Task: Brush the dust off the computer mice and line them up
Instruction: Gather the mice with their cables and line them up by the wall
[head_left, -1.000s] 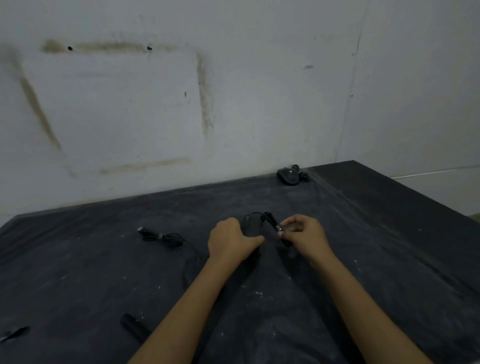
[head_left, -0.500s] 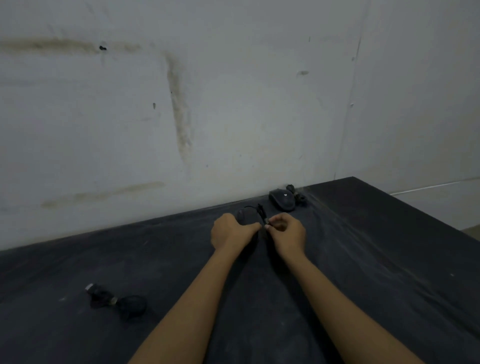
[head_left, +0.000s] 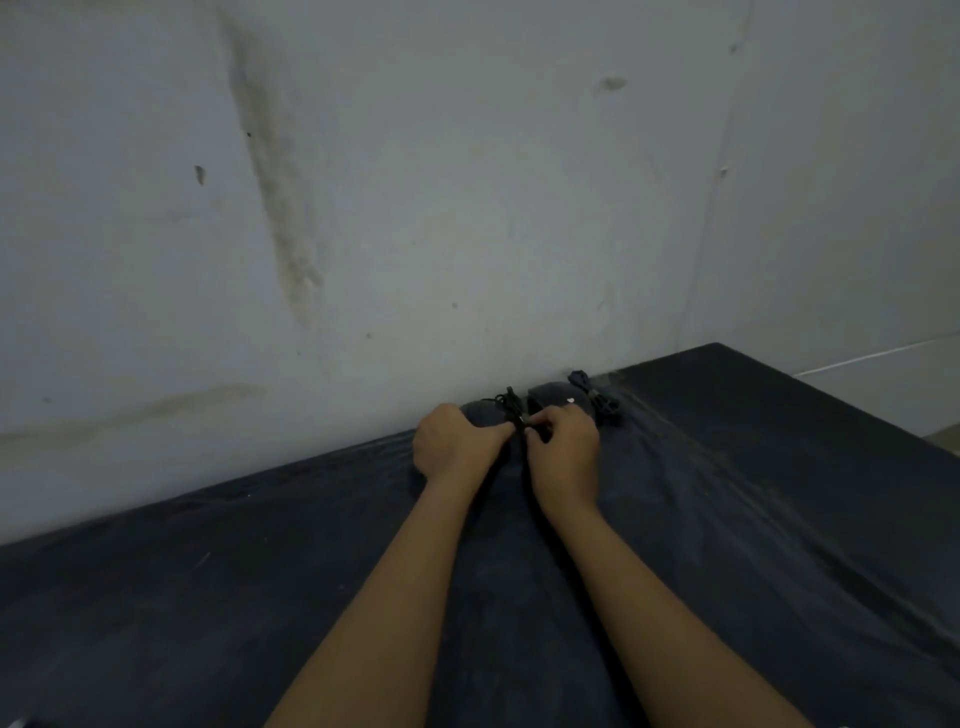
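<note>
Head view: the left hand (head_left: 457, 441) grips a black mouse (head_left: 483, 411), and the right hand (head_left: 563, 457) pinches its bundled cable (head_left: 511, 408). Both have carried it toward the wall, just beside the second mouse (head_left: 553, 395) (the row is starting).

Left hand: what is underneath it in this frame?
A dark mouse, only its far end showing past the knuckles; the left hand covers the rest. The right hand pinches a bundled cable beside it.
</note>
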